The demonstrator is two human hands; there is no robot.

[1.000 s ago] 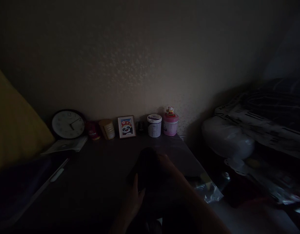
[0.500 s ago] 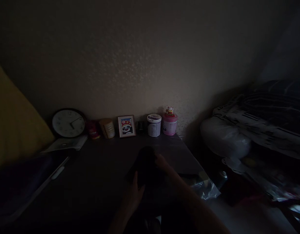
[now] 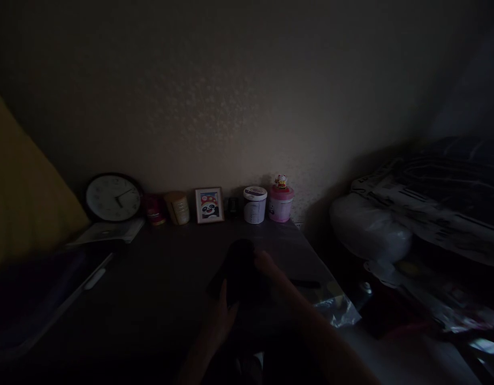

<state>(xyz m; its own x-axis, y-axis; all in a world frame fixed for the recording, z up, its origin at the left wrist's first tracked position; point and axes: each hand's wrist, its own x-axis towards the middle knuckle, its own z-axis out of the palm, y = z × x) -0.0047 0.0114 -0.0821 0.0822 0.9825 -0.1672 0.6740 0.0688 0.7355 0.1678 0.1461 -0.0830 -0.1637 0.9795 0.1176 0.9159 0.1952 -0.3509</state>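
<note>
A black, soft-looking item (image 3: 241, 270), wide at the bottom and rounded at the top, lies on the dark desk in front of me; it is too dark to tell its kind. My left hand (image 3: 222, 315) grips its lower left edge, with two digits showing apart against the black. At its upper right edge, my right hand (image 3: 265, 262) has its fingers closed on it. Part of the item's right side merges with the shadow under my right forearm.
Along the wall stand a round clock (image 3: 113, 198), a red container (image 3: 154, 209), a panda picture frame (image 3: 209, 205), a white tub (image 3: 254, 205) and a pink tub (image 3: 280, 206) topped by a figurine (image 3: 281, 182). A dark strip (image 3: 306, 283) and clear plastic (image 3: 339, 310) lie right.
Both hands stay on the black item in nearly the same places. The right forearm has shifted slightly, showing more of the dark strip beside it. The view has tilted a little.
</note>
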